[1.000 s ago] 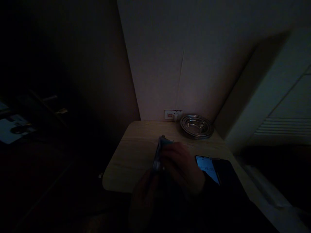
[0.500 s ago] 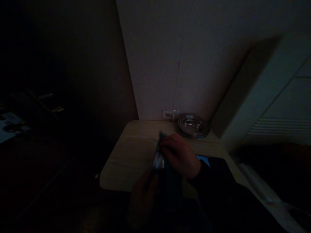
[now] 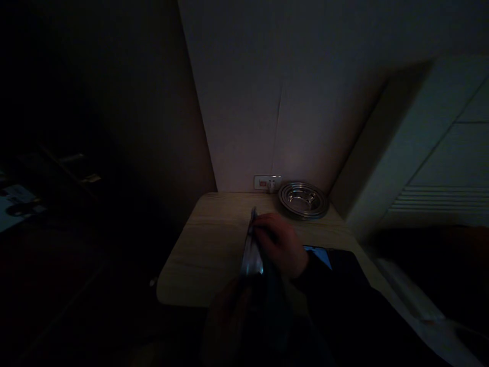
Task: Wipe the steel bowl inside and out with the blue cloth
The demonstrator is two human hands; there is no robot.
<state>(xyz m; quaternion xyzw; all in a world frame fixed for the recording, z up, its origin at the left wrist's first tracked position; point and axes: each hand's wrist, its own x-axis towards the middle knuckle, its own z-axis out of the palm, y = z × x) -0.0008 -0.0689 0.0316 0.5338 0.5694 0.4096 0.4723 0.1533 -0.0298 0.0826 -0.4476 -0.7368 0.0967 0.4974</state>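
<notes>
In the dim light, my right hand (image 3: 280,244) is closed on the upper edge of a dark bluish, flat, pouch-like thing (image 3: 275,306). A shiny pale strip (image 3: 252,257) shows along its left side; I cannot make out whether this is a lining or something inside. My left hand (image 3: 227,311) is lower down, its fingers curled at the near end of the pouch-like thing. Shadow hides most of those fingers. Both hands are over the near part of a small wooden table (image 3: 198,244).
Nested steel bowls (image 3: 303,200) stand at the table's back right, beside a wall socket (image 3: 267,183) with a plug in it. A phone with a lit screen (image 3: 320,256) lies right of my right hand, next to a dark flat object (image 3: 346,260). A pale louvred panel (image 3: 439,199) rises at the right.
The shiny strip shows longer and wider between my hands. My right hand has shifted slightly left with the view; both hands keep about the same place on the pouch-like thing.
</notes>
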